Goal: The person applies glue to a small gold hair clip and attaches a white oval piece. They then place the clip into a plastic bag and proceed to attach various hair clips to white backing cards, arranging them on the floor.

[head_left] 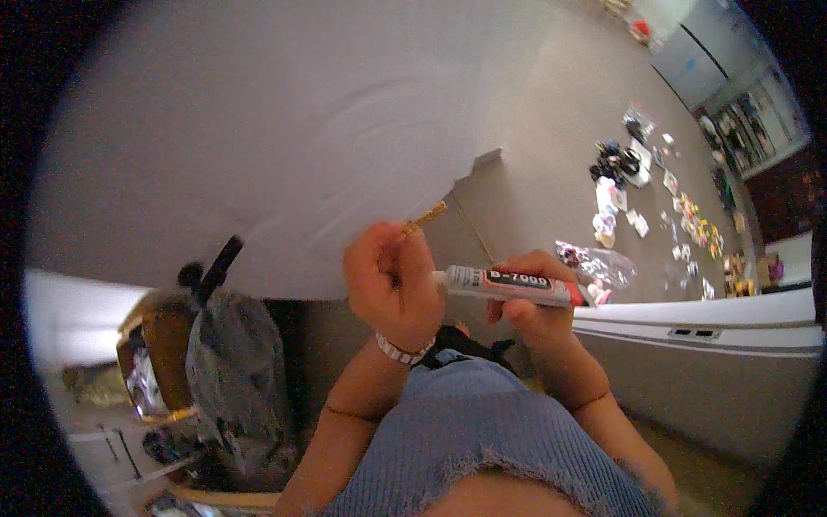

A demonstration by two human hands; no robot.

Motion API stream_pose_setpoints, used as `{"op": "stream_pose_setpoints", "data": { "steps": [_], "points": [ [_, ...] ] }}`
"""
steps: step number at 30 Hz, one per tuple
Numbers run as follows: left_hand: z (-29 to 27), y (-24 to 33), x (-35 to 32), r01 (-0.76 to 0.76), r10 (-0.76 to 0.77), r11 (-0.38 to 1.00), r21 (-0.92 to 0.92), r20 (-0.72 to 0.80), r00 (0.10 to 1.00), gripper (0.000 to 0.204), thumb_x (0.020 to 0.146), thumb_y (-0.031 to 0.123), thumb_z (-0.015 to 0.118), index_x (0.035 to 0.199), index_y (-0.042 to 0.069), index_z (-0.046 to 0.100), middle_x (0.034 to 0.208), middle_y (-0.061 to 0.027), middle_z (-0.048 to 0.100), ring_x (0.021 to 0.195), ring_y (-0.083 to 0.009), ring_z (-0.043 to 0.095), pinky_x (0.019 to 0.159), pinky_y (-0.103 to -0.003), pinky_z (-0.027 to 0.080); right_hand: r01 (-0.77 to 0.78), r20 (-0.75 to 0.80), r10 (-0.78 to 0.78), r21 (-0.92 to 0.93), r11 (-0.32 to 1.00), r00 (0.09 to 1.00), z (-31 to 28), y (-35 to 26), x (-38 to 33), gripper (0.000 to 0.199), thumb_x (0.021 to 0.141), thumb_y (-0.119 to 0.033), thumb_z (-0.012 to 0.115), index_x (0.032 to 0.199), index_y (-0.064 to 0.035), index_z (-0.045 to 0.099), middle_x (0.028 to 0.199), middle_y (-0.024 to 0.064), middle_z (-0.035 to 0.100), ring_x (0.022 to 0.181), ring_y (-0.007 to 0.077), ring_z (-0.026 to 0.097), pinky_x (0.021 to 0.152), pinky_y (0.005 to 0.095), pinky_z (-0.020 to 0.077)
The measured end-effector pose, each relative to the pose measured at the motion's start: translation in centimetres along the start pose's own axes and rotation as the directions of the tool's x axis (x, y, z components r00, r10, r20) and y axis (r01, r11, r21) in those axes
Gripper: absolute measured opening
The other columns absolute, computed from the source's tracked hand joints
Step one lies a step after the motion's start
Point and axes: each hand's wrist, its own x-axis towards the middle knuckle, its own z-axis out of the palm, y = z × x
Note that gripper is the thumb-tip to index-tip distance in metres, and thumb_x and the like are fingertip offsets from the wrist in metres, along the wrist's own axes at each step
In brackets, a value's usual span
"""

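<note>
My left hand point(392, 276) is closed, with a narrow gold-coloured piece point(428, 215) sticking out between its fingers; its exact kind is not clear. In my right hand point(538, 314) lies a tube of glue point(512, 284), white, black and red, held sideways between the thumb and fingers. The tube's white narrow end points left and meets the side of my left hand, where the contact is partly hidden. Both hands are raised in front of my body, near the edge of a large pale surface point(258, 146).
At the left a grey covered seat point(237, 370) stands beside a brown box point(159, 353). Many small items and a clear plastic bag point(599, 263) lie on the grey floor at the right. A white ledge with a socket point(693, 333) runs along the right.
</note>
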Motion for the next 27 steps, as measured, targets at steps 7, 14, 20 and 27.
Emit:
{"op": "stream_pose_setpoints", "data": {
  "steps": [7, 14, 20, 27],
  "points": [
    [-15.1, 3.4, 1.3, -0.012, 0.03, 0.994, 0.104, -0.174, 0.984, 0.017, 0.079, 0.003, 0.059, 0.095, -0.001, 0.053, 0.082, -0.0077, 0.056, 0.063, -0.0084, 0.054, 0.054, -0.021, 0.045, 0.078, 0.253, -0.094, 0.074, 0.994, 0.963, 13.1, 1.7, -2.4, 0.054, 0.07, -0.037, 0.068, 0.108, -0.0016, 0.053, 0.082, 0.0105, 0.058, 0.066, 0.0163, 0.056, 0.056, 0.0285, 0.0456],
    [-38.3, 6.6, 2.2, -0.034, 0.274, 0.783, 0.621, -0.295, 0.915, 0.01, 0.078, 0.005, 0.062, 0.086, 0.001, 0.058, 0.081, -0.0089, 0.06, 0.059, -0.0135, 0.057, 0.053, -0.025, 0.047, -0.517, 0.52, 0.39, 0.119, 0.847, 0.76, 34.1, 7.3, -6.9, 0.047, 0.083, -0.034, 0.055, 0.116, -0.0018, 0.048, 0.08, 0.0106, 0.057, 0.066, 0.0176, 0.054, 0.054, 0.0282, 0.0414],
    [-53.1, 8.5, 2.7, 0.054, 0.337, 0.621, 0.782, -0.329, 0.882, 0.018, 0.08, 0.01, 0.059, 0.095, 0.0, 0.055, 0.078, -0.0055, 0.054, 0.067, -0.0141, 0.051, 0.058, -0.026, 0.044, -0.743, 0.646, 0.529, 0.089, 0.663, 0.55, 47.7, 10.3, -8.5, 0.05, 0.079, -0.033, 0.062, 0.118, -0.005, 0.047, 0.078, 0.009, 0.056, 0.07, 0.0171, 0.055, 0.062, 0.0288, 0.0452],
    [-59.9, 7.4, 4.5, 0.251, 0.08, 0.864, 0.436, -0.612, 0.786, 0.011, 0.084, 0.004, 0.054, 0.095, 0.001, 0.051, 0.065, 0.0007, 0.049, 0.052, -0.0028, 0.04, 0.045, -0.017, 0.029, 0.75, 0.847, -0.336, -0.107, 0.653, 0.413, 52.3, 12.6, -5.3, 0.034, 0.075, -0.025, 0.065, 0.105, -0.0126, 0.055, 0.087, 0.0033, 0.06, 0.073, 0.0219, 0.06, 0.062, 0.0321, 0.0496]
  ]
}}
